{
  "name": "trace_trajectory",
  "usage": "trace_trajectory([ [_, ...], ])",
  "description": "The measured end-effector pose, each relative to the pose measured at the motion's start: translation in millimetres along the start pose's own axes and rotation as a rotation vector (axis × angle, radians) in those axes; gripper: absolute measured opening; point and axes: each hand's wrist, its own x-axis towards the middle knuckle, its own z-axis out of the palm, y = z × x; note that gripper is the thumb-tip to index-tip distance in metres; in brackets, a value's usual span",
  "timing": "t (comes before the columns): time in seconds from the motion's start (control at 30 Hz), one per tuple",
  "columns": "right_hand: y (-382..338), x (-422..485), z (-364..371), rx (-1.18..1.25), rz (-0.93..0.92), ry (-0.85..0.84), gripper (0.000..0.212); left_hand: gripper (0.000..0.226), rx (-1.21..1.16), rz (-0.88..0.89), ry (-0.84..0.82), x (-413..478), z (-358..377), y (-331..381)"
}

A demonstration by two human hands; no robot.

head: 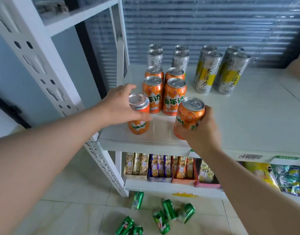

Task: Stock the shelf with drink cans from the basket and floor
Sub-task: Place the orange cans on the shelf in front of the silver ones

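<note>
Bright, even daylight comes through the blinds point(205, 22) at twelve o'clock, leaving only soft shadows. Glare sits on the can tops point(193, 104) and shelf point(247, 116); wide-angle bending and slight blur grow toward nine o'clock.

Just a person's two arms in shot. The left forearm point(52, 150) is bare the whole way from the frame's edge to the wrist. It's smooth-looking and balloons out wide at the bottom left thanks to the wide-angle lens. The right forearm point(247, 180) is the same deal, bare from the bottom-right edge up, and looks slimmer. The left hand point(118, 106) is bare too, with its back and thumb showing. The right hand point(200, 131) shows its back and knuckles, also bare. Nails are too blurry to make out. Can't tell what's worn higher up, since the frame cuts it off.
</note>
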Motion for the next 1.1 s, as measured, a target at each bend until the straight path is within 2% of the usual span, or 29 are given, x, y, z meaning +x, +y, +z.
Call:
trace_trajectory([
  [0.07, -1, -1, 1, 0.0, 0.004, 0.004, 0.074, 0.108, 0.072, -0.004, -0.004, -3, -7, 10],
  [0.13, -1, -1, 2, 0.008, 0.01, 0.002, 0.075, 0.087, 0.211, -0.011, -0.018, -2, -13, 17],
  [0.2, 0, -1, 2, 0.019, 0.012, 0.004, 0.074, 0.071, 0.241, -0.071, 0.004, 2, -16, 18],
  [0.27, 0, -1, 3, 0.025, 0.009, 0.01, 0.073, 0.055, 0.096, -0.162, 0.025, 0, -13, 13],
  [0.37, 1, -2, 5, 0.028, 0.011, 0.024, 0.073, 0.033, -0.289, -0.303, -0.047, -10, -2, 0],
  [0.43, 1, -2, 5, 0.028, 0.011, 0.029, 0.074, 0.035, -0.352, -0.376, -0.079, -16, 4, -9],
  [0.6, 4, -2, 6, 0.013, -0.007, 0.035, 0.076, 0.061, -0.092, -0.349, -0.172, -17, 6, -17],
  [0.73, 6, -2, 8, 0.02, -0.012, 0.048, 0.075, 0.044, 0.019, -0.347, -0.316, -15, 2, -9],
  [0.8, 8, -1, 9, 0.02, -0.016, 0.051, 0.075, 0.036, -0.07, -0.359, -0.364, -16, -2, -11],
  [0.93, 11, -2, 12, 0.013, -0.029, 0.069, 0.076, 0.039, -0.281, -0.353, -0.421, -22, 4, -25],
  [1.03, 13, -2, 14, 0.009, -0.036, 0.082, 0.077, 0.064, -0.492, -0.319, -0.368, -21, 14, -29],
  [1.1, 14, -2, 14, 0.011, -0.049, 0.089, 0.076, 0.055, -0.619, -0.28, -0.291, -19, 20, -28],
])
